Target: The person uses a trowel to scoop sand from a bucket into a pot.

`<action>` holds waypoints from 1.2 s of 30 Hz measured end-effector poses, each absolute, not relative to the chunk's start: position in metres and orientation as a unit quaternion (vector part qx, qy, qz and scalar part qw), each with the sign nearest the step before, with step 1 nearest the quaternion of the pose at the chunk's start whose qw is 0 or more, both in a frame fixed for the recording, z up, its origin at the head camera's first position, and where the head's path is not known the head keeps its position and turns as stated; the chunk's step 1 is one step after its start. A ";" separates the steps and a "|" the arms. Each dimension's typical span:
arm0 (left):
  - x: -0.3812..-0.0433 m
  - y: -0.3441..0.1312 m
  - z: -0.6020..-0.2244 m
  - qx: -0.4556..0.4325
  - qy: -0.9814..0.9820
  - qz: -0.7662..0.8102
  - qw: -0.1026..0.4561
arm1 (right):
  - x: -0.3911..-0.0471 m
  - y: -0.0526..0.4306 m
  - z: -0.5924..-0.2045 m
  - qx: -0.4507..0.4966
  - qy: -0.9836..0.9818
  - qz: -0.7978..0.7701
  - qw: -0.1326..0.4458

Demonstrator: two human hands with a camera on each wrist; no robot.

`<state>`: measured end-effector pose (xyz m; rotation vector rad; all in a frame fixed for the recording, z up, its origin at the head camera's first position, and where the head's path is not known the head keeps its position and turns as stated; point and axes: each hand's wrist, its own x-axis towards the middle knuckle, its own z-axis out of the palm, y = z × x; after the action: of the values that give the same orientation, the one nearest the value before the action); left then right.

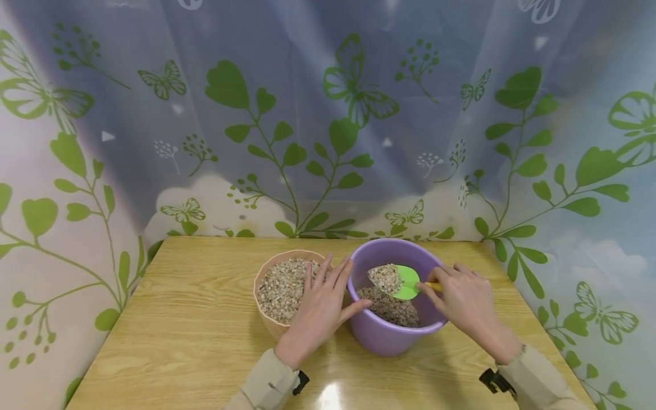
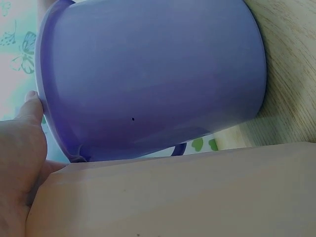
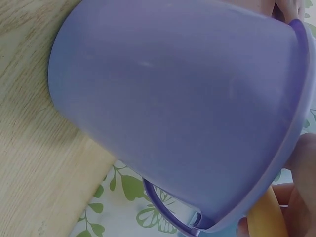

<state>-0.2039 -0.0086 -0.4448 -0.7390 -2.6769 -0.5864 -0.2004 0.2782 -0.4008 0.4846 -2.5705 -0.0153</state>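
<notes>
My right hand [image 1: 468, 299] grips the yellow handle [image 3: 266, 217] of a small shovel with a green blade [image 1: 408, 283]. A heap of gravel-like grains lies on the blade, which is over the inside of a purple bucket [image 1: 381, 341]. More of the grains [image 1: 394, 310] cover the bucket's bottom. With fingers spread and fairly straight, my left hand [image 1: 320, 302] rests at the bucket's near-left rim, its thumb touching the rim in the left wrist view. Part of that hand overlaps a peach pot [image 1: 277, 327] filled with similar grains [image 1: 284, 290].
Both containers stand side by side on a wooden table [image 1: 195, 319]. A curtain [image 1: 307, 171] printed with green leaves and butterflies hangs behind the table and along its sides. The bucket's purple carrying handle [image 3: 165, 210] hangs at its far side.
</notes>
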 end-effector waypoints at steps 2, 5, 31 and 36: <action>-0.204 -0.008 -0.445 -0.257 -0.933 -0.202 0.153 | -0.200 0.279 -0.400 0.180 -0.948 -0.004 0.262; -0.204 -0.008 -0.445 -0.257 -0.933 -0.199 0.155 | -0.200 0.279 -0.399 0.180 -0.948 -0.004 0.261; -0.199 -0.118 -0.444 -0.155 -0.947 -0.216 0.179 | -0.197 0.269 -0.373 0.144 -0.962 0.021 0.232; -0.194 -0.137 -0.454 -0.137 -0.953 -0.216 0.166 | -0.197 0.268 -0.366 0.138 -0.964 0.023 0.227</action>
<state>-0.1938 -0.1370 -0.4544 -0.3896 -2.7128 -0.6141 -0.1974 0.2681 -0.3662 0.3795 -2.6554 0.0641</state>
